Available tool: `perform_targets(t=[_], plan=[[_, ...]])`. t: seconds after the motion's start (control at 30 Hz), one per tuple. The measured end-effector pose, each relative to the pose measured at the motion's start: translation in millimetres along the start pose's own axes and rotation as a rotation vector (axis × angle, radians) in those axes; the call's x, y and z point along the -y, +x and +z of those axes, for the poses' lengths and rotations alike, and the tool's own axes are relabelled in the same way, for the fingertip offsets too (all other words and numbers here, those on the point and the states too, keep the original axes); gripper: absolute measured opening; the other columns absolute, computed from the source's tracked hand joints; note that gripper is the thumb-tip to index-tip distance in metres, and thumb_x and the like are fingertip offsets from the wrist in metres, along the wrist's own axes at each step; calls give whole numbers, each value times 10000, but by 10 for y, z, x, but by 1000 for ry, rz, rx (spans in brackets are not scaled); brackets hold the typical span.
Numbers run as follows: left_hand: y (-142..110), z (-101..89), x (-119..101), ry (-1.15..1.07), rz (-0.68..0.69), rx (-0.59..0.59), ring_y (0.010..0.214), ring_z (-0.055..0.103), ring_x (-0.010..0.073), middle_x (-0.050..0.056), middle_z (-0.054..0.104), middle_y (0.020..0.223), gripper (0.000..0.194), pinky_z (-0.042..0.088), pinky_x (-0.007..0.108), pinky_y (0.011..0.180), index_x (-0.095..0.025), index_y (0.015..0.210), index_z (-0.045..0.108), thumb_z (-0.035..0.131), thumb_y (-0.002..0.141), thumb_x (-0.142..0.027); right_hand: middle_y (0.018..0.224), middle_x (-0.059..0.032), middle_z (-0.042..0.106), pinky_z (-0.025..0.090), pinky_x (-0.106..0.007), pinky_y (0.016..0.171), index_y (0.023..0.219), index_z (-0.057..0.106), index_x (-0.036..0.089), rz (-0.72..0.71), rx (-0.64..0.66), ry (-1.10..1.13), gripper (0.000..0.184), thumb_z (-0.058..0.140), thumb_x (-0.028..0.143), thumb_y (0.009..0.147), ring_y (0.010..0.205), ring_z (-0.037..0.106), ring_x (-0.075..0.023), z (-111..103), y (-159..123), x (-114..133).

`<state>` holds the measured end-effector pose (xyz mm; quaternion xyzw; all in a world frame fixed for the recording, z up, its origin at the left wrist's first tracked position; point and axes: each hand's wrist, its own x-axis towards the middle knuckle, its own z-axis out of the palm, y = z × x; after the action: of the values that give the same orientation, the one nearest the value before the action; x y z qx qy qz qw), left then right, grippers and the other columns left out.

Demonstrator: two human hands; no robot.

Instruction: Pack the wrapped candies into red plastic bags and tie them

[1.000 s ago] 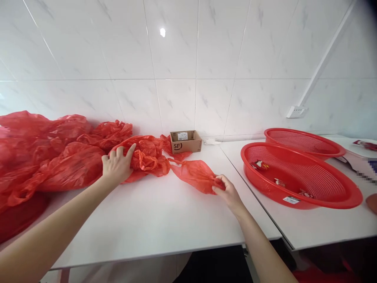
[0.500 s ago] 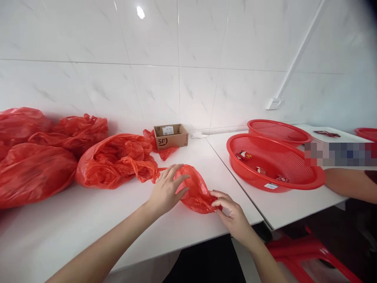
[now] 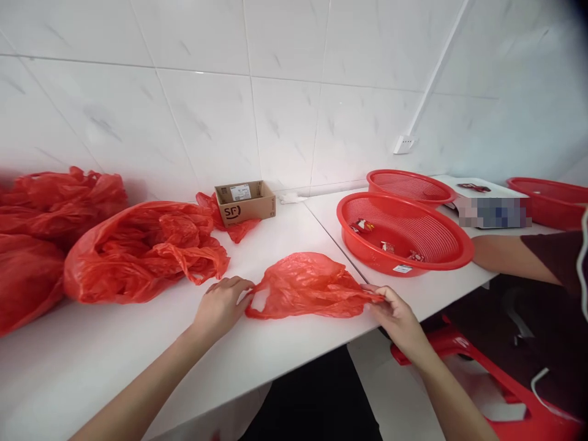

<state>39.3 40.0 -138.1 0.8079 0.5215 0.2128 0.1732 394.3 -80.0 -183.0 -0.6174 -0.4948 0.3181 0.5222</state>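
A thin red plastic bag [image 3: 307, 285] lies stretched sideways just above or on the white table in front of me. My left hand [image 3: 223, 306] pinches its left end, beside a handle hole. At the other end, my right hand [image 3: 392, 312] grips the gathered red plastic between thumb and fingers. Left of my left hand sits a larger red bag [image 3: 138, 251] stuffed with crumpled red bags. Beyond my right hand stands a red mesh basket [image 3: 408, 233] with a few small wrapped packets [image 3: 362, 225] in it.
An open cardboard box [image 3: 245, 208] stands near the wall on some red plastic. More red bags [image 3: 32, 245] pile at far left. A second red basket [image 3: 408, 185] is behind the first. A co-worker's arm [image 3: 509, 251] reaches in from the right, above a red stool [image 3: 496, 373].
The red bag is now spread wide between my hands. My left hand has moved left and closed on its end; my right hand has moved right. The view has shifted slightly.
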Motion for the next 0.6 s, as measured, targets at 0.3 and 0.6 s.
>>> perform_targets(t=[0.3,0.6], plan=[[-134,88,-709,-1260,-304,91,793,643,133,15,689,859,251,523,255,758,-202,831,563,612,860,-447,1125,-70,655,481,-384,930,1145,601,302,-544,-28,-228,290,528,171,897,1068,608,-229,585,-308,846],[-755,-100,-592,-1322,-791,-114,740,671,193,-28,710,917,500,574,256,518,-368,878,703,888,433,-501,611,-10,641,480,-309,595,714,694,277,-232,176,-440,45,677,301,747,617,621,-207,547,43,717]])
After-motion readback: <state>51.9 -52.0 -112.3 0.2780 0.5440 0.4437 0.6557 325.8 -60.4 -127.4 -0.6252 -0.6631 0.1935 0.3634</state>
